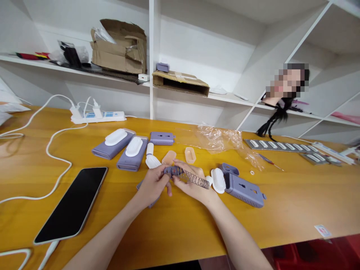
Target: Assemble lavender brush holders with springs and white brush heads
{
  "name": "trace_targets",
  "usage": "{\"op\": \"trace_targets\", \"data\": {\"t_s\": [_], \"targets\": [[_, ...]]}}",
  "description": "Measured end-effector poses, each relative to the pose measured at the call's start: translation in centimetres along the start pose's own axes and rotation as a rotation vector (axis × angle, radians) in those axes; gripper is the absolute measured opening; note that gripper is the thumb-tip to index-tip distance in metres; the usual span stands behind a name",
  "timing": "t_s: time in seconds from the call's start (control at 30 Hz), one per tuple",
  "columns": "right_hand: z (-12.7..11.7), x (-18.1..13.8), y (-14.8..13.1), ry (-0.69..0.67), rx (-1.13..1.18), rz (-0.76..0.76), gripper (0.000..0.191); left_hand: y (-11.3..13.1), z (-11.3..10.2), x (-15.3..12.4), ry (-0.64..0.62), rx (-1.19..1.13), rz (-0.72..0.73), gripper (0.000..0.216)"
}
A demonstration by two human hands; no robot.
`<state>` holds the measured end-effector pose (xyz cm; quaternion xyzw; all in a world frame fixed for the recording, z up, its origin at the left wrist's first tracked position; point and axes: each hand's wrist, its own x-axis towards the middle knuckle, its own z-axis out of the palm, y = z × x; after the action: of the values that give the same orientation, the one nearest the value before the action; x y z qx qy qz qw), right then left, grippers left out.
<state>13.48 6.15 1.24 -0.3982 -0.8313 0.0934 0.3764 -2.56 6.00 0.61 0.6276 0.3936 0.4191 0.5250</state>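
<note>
My left hand (153, 184) and my right hand (188, 180) meet at the middle of the yellow table (174, 228). Between their fingertips they pinch a small round purple part (172, 171) joined to a coiled metal spring (196, 179) that lies across my right hand. A purple piece (152, 204) sticks out under my left hand. Just right of my hands lie a white oval brush head (218, 180) and a purple casing (243, 187). Behind them lie two peach caps (190, 155) and a white brush part (151, 157).
Two purple cases with white lids (123, 148) and a smaller purple block (162, 138) lie behind. A dark phone (72, 204) on a white cable lies at left, a power strip (97, 117) further back. Crumpled clear plastic (222, 140), a small screwdriver (268, 161) and grey trays (281, 145) sit right.
</note>
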Motion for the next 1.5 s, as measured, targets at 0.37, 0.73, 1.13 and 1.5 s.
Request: {"op": "trace_targets", "data": {"t_s": [0.37,0.73,1.13,1.5], "targets": [[-1.0,0.6,0.4,-0.065,0.371,0.062,0.039,0.2,-0.3,-0.1,-0.059,-0.044,0.008,0.014],[-0.6,1.1,-0.2,-0.033,0.43,0.098,0.023,0.0,-0.3,0.0,-0.088,-0.273,-0.081,0.015],[-0.4,0.8,0.7,-0.229,0.508,0.058,0.035,0.2,-0.5,0.2,-0.033,-0.455,-0.193,0.017],[0.2,0.5,1.7,-0.264,0.952,0.436,0.034,0.3,-0.1,0.2,-0.01,-0.177,-0.167,0.017]]}}
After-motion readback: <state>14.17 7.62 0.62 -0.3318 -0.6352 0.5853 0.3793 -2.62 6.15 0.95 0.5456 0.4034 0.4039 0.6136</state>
